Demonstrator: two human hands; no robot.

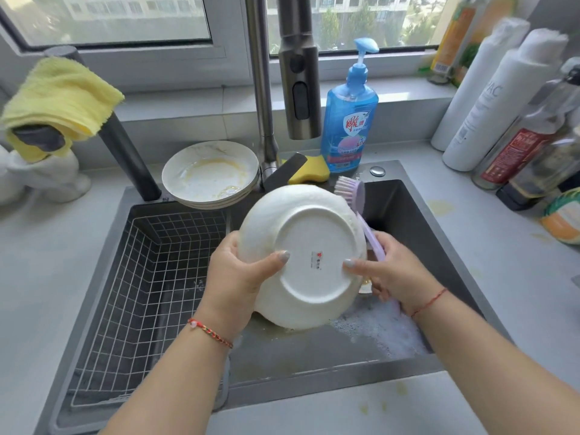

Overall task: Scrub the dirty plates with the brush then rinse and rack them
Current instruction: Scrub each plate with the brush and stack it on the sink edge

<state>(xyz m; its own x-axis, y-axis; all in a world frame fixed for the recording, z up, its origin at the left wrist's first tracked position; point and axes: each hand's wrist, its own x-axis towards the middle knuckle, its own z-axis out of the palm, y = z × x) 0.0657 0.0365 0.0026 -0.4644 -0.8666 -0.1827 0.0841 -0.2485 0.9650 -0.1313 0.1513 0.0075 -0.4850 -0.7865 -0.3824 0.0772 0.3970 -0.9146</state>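
A grey table (470, 252) under a window surrounds the dark sink (408, 215). Over the sink, the left hand (233, 271) grasps an upturned white plate (303, 255); the right hand (389, 271) steadies it while clasping the purple brush (361, 208). Dirty plates (210, 174) sit behind the sink.

Plate (309, 255) turned underside up, its face hidden. Brush (361, 208) handle partly covered by the right hand (389, 271). Bottles (514, 98) at the tabletop's right edge blurred, labels unreadable, cut by the frame. Small print on the plate's base too small to read.
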